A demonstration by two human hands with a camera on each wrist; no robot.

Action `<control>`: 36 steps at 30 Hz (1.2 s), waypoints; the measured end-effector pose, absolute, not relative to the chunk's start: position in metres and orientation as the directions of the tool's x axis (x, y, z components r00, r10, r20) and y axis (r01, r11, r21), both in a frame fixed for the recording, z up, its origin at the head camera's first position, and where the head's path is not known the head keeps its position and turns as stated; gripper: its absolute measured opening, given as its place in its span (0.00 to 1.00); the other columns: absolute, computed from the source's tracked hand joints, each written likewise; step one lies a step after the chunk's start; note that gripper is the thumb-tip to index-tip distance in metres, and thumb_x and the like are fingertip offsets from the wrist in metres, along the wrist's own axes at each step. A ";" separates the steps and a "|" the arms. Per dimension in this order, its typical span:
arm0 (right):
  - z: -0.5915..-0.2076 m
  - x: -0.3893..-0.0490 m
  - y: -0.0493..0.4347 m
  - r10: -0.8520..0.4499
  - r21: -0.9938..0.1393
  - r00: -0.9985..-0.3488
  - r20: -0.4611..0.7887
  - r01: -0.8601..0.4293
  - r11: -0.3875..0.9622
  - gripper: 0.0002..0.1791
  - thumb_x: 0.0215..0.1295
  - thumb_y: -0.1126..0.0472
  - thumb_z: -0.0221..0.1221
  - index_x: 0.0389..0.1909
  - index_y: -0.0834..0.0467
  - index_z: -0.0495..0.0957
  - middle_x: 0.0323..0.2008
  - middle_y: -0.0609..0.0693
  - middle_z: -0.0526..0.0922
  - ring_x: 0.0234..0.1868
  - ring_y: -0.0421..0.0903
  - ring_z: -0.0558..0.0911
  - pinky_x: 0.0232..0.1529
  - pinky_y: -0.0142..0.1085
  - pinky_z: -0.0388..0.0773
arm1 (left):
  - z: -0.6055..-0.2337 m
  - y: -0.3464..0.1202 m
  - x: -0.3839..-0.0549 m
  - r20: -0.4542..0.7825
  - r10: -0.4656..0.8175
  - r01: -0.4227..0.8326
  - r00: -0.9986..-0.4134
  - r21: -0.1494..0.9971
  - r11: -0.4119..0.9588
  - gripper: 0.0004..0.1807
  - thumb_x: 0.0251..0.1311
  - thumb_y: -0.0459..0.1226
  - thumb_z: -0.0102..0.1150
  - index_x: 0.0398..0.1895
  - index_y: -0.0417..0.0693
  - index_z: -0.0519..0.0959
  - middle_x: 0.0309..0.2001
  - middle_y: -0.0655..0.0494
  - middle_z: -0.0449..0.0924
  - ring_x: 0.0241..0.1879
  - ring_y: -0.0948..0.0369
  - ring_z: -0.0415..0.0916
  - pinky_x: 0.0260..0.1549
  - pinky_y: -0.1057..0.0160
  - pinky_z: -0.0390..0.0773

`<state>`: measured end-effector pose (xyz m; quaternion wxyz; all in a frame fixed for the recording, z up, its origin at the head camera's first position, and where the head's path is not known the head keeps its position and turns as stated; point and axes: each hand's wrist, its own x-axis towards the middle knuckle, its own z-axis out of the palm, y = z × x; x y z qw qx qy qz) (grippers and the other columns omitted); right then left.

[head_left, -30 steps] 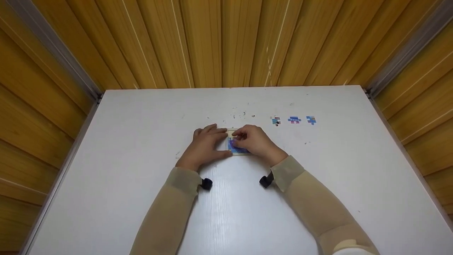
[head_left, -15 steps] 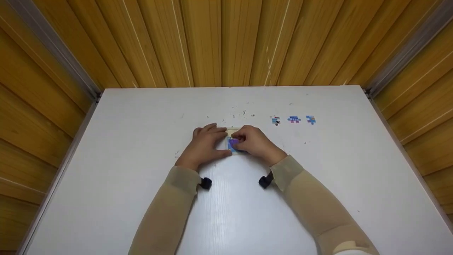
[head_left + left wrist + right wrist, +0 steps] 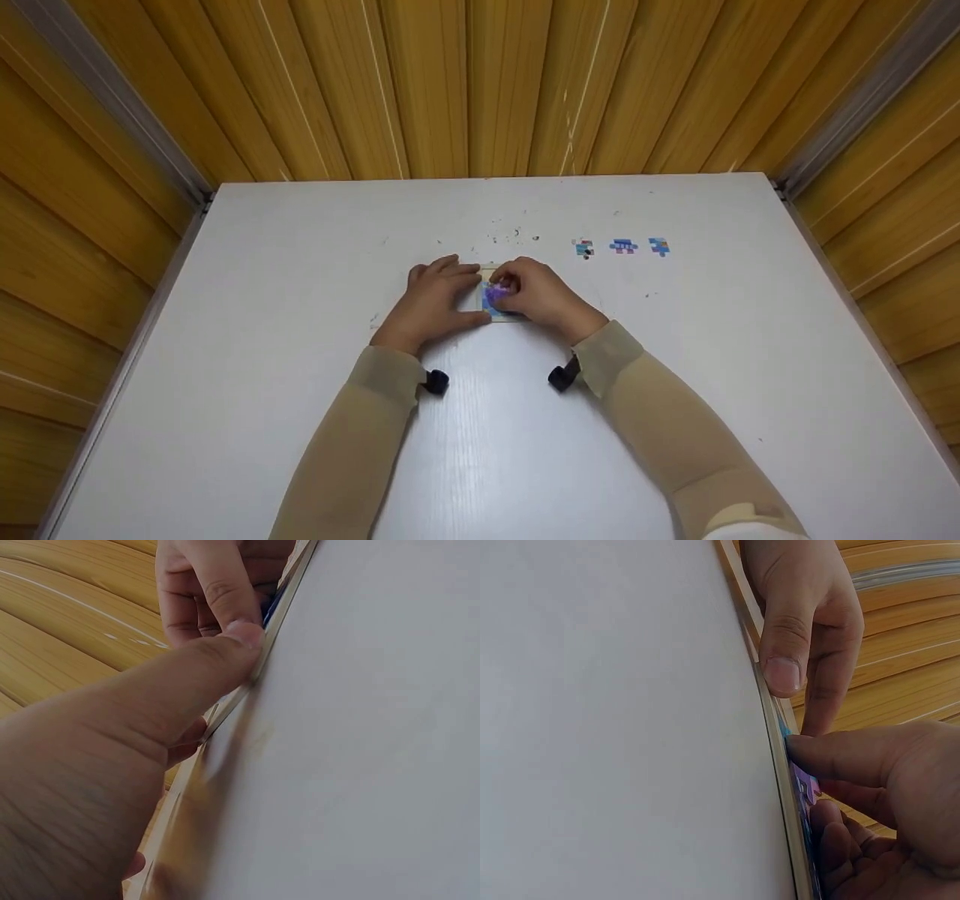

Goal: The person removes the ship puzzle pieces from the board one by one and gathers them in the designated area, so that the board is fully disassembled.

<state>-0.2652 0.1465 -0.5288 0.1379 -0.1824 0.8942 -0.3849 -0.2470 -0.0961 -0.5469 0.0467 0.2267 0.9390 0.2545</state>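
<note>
A small pale-rimmed puzzle frame (image 3: 505,322) lies on the table, with blue picture pieces along its near part and bare pale backing at its far part. My left hand (image 3: 430,305) holds its left side, thumb at the near corner and fingertips at the far one. In the left wrist view the left thumb (image 3: 244,636) presses on the frame's edge. My right hand (image 3: 546,295) pinches a purple puzzle piece (image 3: 496,292) over the frame, thumb against index finger. That piece (image 3: 805,786) stands tilted above the rim in the right wrist view. The frame's right side is hidden under this hand.
Three loose jigsaw pieces lie in a row at the back right: a multicoloured one (image 3: 584,248), a blue and pink one (image 3: 623,246) and a blue one (image 3: 659,246). Small dark marks spot the white table (image 3: 480,442). Wood-panelled walls (image 3: 427,90) rise behind and at both sides.
The purple piece has tilted up and shows more of its face between my right fingers. My left hand has stayed on the frame. The head view has shifted slightly.
</note>
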 end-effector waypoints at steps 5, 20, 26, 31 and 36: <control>-0.530 -0.267 0.147 -0.434 -0.755 -0.896 -0.095 -0.219 0.618 0.18 0.72 0.64 0.74 0.59 0.57 0.87 0.50 0.54 0.84 0.49 0.49 0.80 0.55 0.42 0.76 | -0.544 -0.094 -0.249 0.010 0.444 0.393 -0.896 0.485 0.781 0.44 0.68 0.65 0.75 0.81 0.57 0.79 0.85 0.59 0.73 0.92 0.50 0.54 0.87 0.37 0.52; -0.530 -0.269 0.150 -0.427 -0.775 -0.901 -0.082 -0.212 0.596 0.14 0.76 0.67 0.70 0.58 0.54 0.88 0.45 0.52 0.87 0.45 0.47 0.80 0.51 0.41 0.76 | -0.543 -0.093 -0.249 -0.001 0.425 0.369 -0.905 0.496 0.786 0.44 0.67 0.64 0.76 0.81 0.58 0.79 0.86 0.61 0.72 0.92 0.53 0.53 0.89 0.38 0.51; -0.530 -0.268 0.150 -0.424 -0.775 -0.901 -0.087 -0.206 0.597 0.13 0.77 0.67 0.69 0.58 0.54 0.89 0.45 0.52 0.88 0.45 0.47 0.81 0.51 0.40 0.78 | -0.545 -0.093 -0.248 0.004 0.423 0.368 -0.906 0.499 0.784 0.43 0.67 0.64 0.76 0.81 0.58 0.79 0.85 0.62 0.73 0.92 0.53 0.54 0.89 0.38 0.52; -0.530 -0.268 0.151 -0.426 -0.764 -0.901 -0.084 -0.216 0.608 0.15 0.77 0.65 0.69 0.60 0.55 0.91 0.46 0.53 0.90 0.46 0.47 0.82 0.52 0.41 0.79 | -0.546 -0.093 -0.247 0.013 0.428 0.377 -0.904 0.499 0.780 0.43 0.67 0.64 0.76 0.80 0.58 0.80 0.85 0.61 0.74 0.92 0.52 0.55 0.89 0.38 0.52; -0.530 -0.269 0.151 -0.455 -0.738 -0.887 -0.077 -0.256 0.624 0.18 0.79 0.63 0.68 0.65 0.56 0.91 0.49 0.54 0.90 0.48 0.47 0.82 0.55 0.42 0.79 | -0.546 -0.094 -0.245 0.018 0.432 0.380 -0.902 0.507 0.773 0.43 0.67 0.63 0.77 0.80 0.57 0.80 0.85 0.60 0.74 0.92 0.51 0.55 0.88 0.37 0.51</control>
